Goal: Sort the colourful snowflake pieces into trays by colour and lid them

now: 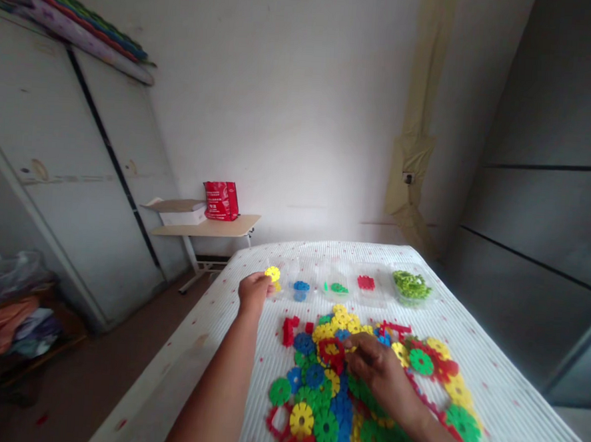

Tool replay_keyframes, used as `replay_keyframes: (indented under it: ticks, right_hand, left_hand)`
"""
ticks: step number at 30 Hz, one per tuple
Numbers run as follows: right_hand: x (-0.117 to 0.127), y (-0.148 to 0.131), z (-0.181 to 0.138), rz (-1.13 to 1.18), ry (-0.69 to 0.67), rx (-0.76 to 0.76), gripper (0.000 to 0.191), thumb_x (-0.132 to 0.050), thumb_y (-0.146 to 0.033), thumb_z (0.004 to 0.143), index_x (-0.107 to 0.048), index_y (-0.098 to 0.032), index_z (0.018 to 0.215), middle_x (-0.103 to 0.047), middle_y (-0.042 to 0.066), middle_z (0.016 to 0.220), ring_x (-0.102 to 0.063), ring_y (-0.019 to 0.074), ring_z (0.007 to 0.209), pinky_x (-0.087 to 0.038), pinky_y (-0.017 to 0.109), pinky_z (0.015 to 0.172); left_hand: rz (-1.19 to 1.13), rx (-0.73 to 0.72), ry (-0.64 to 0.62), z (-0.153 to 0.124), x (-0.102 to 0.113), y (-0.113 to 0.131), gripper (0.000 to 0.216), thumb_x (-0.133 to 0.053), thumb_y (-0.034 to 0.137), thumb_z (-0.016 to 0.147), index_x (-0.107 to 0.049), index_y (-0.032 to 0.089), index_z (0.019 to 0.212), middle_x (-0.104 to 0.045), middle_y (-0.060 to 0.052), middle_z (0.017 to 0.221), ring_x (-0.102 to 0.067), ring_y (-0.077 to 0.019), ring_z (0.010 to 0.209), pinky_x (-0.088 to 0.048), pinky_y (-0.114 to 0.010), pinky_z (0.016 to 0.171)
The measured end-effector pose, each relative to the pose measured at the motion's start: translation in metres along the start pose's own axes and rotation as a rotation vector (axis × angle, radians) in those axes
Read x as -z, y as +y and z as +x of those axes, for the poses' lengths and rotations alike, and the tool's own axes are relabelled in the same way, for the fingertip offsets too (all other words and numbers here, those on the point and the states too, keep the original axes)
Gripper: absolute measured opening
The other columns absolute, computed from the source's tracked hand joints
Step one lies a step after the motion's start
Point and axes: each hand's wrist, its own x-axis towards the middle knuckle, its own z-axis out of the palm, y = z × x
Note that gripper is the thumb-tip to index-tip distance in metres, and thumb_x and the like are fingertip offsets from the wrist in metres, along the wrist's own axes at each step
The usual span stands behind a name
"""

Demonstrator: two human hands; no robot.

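Tubs (366, 283) of sorted pieces, left hand (253, 292) holding yellow disc (272, 273)

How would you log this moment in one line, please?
left hand: holds yellow disc, raised | right hand: resting on coloured pile | surface: white ribbed cover

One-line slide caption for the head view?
Left hand holds a yellow disc near the clear bins; right hand rests on the colourful pile.

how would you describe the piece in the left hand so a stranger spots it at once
On the white ribbed cover, find the row of clear tubs along the far edge. At its left end the left hand holds a yellow toothed disc. It is the only piece held in the air, away from the mixed pile.
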Motion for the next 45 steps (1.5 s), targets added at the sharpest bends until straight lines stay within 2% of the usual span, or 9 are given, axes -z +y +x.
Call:
replay_keyframes:
  ticks: [3, 6, 12, 17, 23, 26, 32, 38, 45]
  right_hand:
    - [0.002, 0.001, 0.0, -0.054, 0.013, 0.012, 0.025, -0.046, -0.041, 0.085, -0.059, -0.019, 0.086, -0.057, 0.003, 0.078, -0.052, 0.0141, 0.066, -0.042, 0.023, 0.057]
    - [0.003, 0.002, 0.001, -0.074, 0.027, 0.023, 0.024, -0.047, -0.039, 0.085, -0.06, -0.019, 0.086, -0.058, 0.002, 0.078, -0.052, 0.0139, 0.066, -0.042, 0.023, 0.058]
    - [0.007, -0.002, 0.002, -0.131, 0.033, 0.056, 0.025, -0.045, -0.039, 0.086, -0.059, -0.019, 0.08, -0.058, 0.002, 0.072, -0.053, 0.0133, 0.063, -0.042, 0.024, 0.057]
    - [0.027, 0.0, 0.005, -0.091, 0.202, -0.046, 0.026, -0.047, -0.042, 0.081, -0.059, -0.019, 0.083, -0.058, 0.001, 0.066, -0.055, 0.0139, 0.056, -0.042, 0.024, 0.051]
    - [0.05, 0.019, 0.008, -0.148, 0.297, -0.093, 0.029, -0.049, -0.043, 0.08, -0.062, -0.018, 0.089, -0.063, 0.004, 0.071, -0.056, 0.0154, 0.059, -0.044, 0.026, 0.053]
    - [0.049, 0.018, 0.007, -0.212, 0.204, -0.044, 0.026, -0.05, -0.04, 0.08, -0.063, -0.019, 0.086, -0.064, 0.002, 0.071, -0.054, 0.0148, 0.059, -0.042, 0.025, 0.054]
    - [0.036, -0.001, -0.002, -0.535, -0.2, -0.038, 0.012, -0.058, -0.028, 0.072, -0.065, -0.022, 0.079, -0.065, 0.001, 0.073, -0.055, 0.0141, 0.062, -0.037, 0.023, 0.055]
    - [0.024, -0.001, -0.008, -0.769, -0.286, -0.013, 0.038, -0.06, -0.026, 0.072, -0.06, -0.024, 0.11, -0.064, 0.007, 0.104, -0.06, 0.0214, 0.089, -0.041, 0.026, 0.073]
    - [0.019, -0.001, -0.007, -0.832, -0.327, -0.004, 0.038, -0.057, -0.023, 0.074, -0.058, -0.025, 0.112, -0.06, 0.007, 0.109, -0.061, 0.0198, 0.087, -0.041, 0.025, 0.07]
  left_hand:
    - [0.029, 0.004, 0.028, 0.014, -0.008, -0.006, 0.033, -0.056, 0.016, 0.057, -0.065, 0.009, 0.087, -0.055, 0.004, 0.043, -0.059, -0.0133, 0.045, -0.047, -0.022, 0.047]
    - [0.062, 0.002, 0.02, 0.009, -0.009, -0.017, 0.035, -0.055, 0.016, 0.057, -0.065, 0.009, 0.09, -0.056, 0.004, 0.044, -0.059, -0.0138, 0.045, -0.047, -0.023, 0.047]
    - [0.111, -0.027, -0.054, -0.032, 0.0, -0.031, 0.031, -0.054, 0.026, 0.06, -0.065, 0.012, 0.085, -0.061, 0.001, 0.056, -0.056, -0.0116, 0.045, -0.042, -0.02, 0.042]
    - [0.236, -0.094, -0.109, -0.065, 0.017, -0.049, 0.028, -0.052, 0.031, 0.062, -0.066, 0.014, 0.08, -0.064, -0.001, 0.062, -0.059, -0.0136, 0.051, -0.045, -0.022, 0.048]
    - [0.281, -0.116, -0.139, -0.081, 0.033, -0.075, 0.027, -0.052, 0.035, 0.064, -0.066, 0.016, 0.077, -0.068, -0.004, 0.069, -0.064, -0.0186, 0.064, -0.049, -0.026, 0.058]
    - [0.314, -0.13, -0.146, -0.082, 0.032, -0.081, 0.026, -0.051, 0.035, 0.066, -0.066, 0.017, 0.076, -0.069, -0.004, 0.07, -0.064, -0.0185, 0.066, -0.049, -0.025, 0.059]
    - [0.326, -0.147, -0.179, -0.081, 0.032, -0.086, 0.026, -0.053, 0.035, 0.066, -0.067, 0.016, 0.077, -0.069, -0.004, 0.069, -0.063, -0.0174, 0.063, -0.048, -0.024, 0.057]
    - [0.316, -0.136, -0.18, -0.085, 0.032, -0.079, 0.026, -0.053, 0.035, 0.066, -0.067, 0.016, 0.076, -0.067, -0.002, 0.065, -0.061, -0.016, 0.058, -0.047, -0.024, 0.054]
    - [0.319, -0.149, -0.179, -0.086, 0.031, -0.076, 0.026, -0.053, 0.036, 0.065, -0.067, 0.017, 0.074, -0.066, -0.001, 0.061, -0.06, -0.0154, 0.056, -0.046, -0.023, 0.052]
